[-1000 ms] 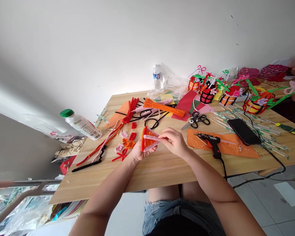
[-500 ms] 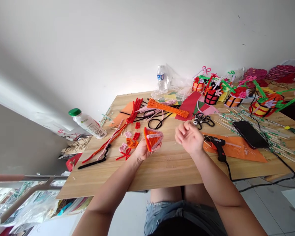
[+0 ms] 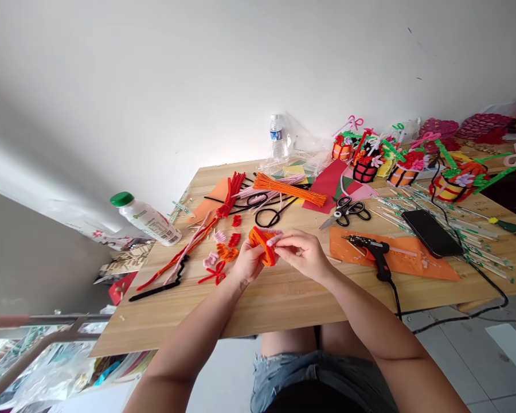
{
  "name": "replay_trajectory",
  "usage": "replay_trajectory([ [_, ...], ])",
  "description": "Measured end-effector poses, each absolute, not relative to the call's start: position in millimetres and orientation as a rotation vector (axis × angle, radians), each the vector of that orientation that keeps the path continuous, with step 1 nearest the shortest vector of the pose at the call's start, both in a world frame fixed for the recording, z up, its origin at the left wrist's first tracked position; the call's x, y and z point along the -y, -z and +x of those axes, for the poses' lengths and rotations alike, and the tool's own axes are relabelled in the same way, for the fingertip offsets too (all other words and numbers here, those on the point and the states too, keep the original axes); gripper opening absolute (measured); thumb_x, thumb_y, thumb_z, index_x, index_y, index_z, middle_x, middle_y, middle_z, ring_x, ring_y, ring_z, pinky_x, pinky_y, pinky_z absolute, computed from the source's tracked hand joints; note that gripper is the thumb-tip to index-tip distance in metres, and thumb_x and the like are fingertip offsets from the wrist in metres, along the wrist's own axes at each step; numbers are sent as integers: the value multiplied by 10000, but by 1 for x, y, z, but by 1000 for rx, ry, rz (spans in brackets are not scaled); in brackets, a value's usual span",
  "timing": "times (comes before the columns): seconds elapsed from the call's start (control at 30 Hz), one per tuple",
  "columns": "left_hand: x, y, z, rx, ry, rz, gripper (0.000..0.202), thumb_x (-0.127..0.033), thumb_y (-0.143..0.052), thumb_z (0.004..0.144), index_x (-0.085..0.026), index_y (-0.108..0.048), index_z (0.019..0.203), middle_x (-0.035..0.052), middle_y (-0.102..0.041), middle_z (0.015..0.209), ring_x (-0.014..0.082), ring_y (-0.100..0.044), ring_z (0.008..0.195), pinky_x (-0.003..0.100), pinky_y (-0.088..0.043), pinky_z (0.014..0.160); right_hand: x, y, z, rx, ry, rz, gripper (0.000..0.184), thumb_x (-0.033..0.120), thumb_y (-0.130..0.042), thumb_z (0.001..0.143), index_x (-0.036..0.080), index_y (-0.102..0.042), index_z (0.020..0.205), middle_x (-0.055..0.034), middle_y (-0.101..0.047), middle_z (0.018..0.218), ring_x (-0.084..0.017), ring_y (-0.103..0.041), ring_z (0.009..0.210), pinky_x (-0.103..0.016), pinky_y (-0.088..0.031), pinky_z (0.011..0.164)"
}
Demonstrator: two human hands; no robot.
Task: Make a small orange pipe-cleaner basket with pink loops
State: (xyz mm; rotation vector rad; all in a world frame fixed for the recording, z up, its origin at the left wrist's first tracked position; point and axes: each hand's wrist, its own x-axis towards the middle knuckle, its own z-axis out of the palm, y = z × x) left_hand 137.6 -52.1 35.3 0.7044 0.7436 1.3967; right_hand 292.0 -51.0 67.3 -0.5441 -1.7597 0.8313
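Above the front of the wooden table (image 3: 301, 298), my left hand (image 3: 248, 263) is closed on a small orange pipe-cleaner basket (image 3: 261, 248) with pink trim. My right hand (image 3: 303, 252) pinches at the basket's right side, its thumb and fingertips on a pink strip there. The basket's open end faces me. Just left of it lie short coiled pieces of red, pink and orange pipe cleaner (image 3: 226, 252) and a red bow (image 3: 217, 274). A black glue gun (image 3: 376, 252) rests on an orange sheet (image 3: 430, 267) right of my right hand.
Behind my hands lie black-handled scissors (image 3: 346, 212), an orange pipe-cleaner bundle (image 3: 290, 189) and a red bundle (image 3: 233, 195). Bottles stand at the left (image 3: 146, 219) and back (image 3: 276, 137). Finished flower baskets (image 3: 365, 166), a phone (image 3: 432, 232) and wooden sticks (image 3: 485, 252) fill the right. A cord (image 3: 490, 310) hangs past the edge.
My right hand has moved left from beside the scissors to the basket and now pinches it. The basket has turned in my left hand, so its open end faces me.
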Motion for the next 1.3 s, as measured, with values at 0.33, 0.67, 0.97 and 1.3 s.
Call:
replay_trajectory([
  [0.33, 54, -33, 138, -786, -1450, 767, 389, -200, -838, 544, -133, -687, 896, 75, -739, 832, 221, -704, 765, 295, -565, 645, 52, -67, 293, 1606, -1086, -622, 67, 181, -618, 777, 185, -614, 710, -31, -677, 786, -119, -593, 636, -229, -471, 517],
  [0.67, 49, -42, 130, -824, -1308, 393, 118, -140, -655, 730, -144, -682, 845, 44, -722, 764, 128, -682, 691, 217, -555, 651, 41, -79, 307, 1011, -1804, -213, 147, 273, -618, 758, 199, -514, 684, 19, -606, 783, -88, -507, 502, -198, -398, 340],
  [0.97, 49, -33, 133, -772, -1280, 449, 68, -131, -683, 670, -131, -638, 722, 6, -651, 646, 107, -612, 602, 210, -508, 595, 51, -51, 282, 1727, -1016, -697, 211, 375, -690, 780, 181, -638, 843, -42, -643, 799, -114, -562, 596, -230, -440, 488],
  [1.3, 46, -37, 132, -736, -1275, 379, 137, -119, -675, 696, -103, -676, 832, 63, -683, 749, 115, -612, 633, 210, -512, 597, 45, -68, 298, 1316, -1538, -398, 251, 427, -638, 829, 209, -529, 767, 61, -509, 589, -93, -487, 434, -231, -388, 417],
])
